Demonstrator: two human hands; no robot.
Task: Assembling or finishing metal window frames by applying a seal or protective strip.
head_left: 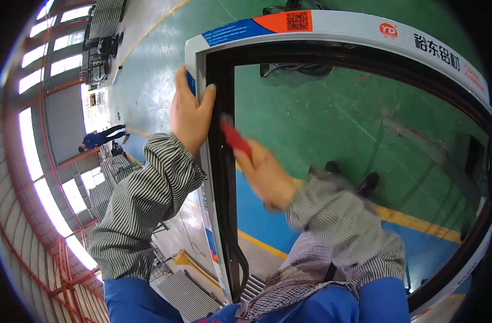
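Note:
A large window frame [345,26] stands before me, its outer faces white with blue and orange printed film and its inner side dark. My left hand [192,118] grips its left side near the upper corner, thumb on the inner edge and fingers round the outside. Closed round a red-handled tool [235,139] is my right hand [270,177], blurred by motion. The tool's greyish tip points at the dark inner channel, just below my left hand; contact is unclear. A black rubber strip [241,259] runs along that left side and bows out in a loop lower down.
Black strip or cable [297,70] lies coiled on the green floor [321,118] beyond the frame. Long metal profiles [184,293] are stacked at lower left. Another person [95,141] is far off to the left. Dark shoes [368,184] show through the opening.

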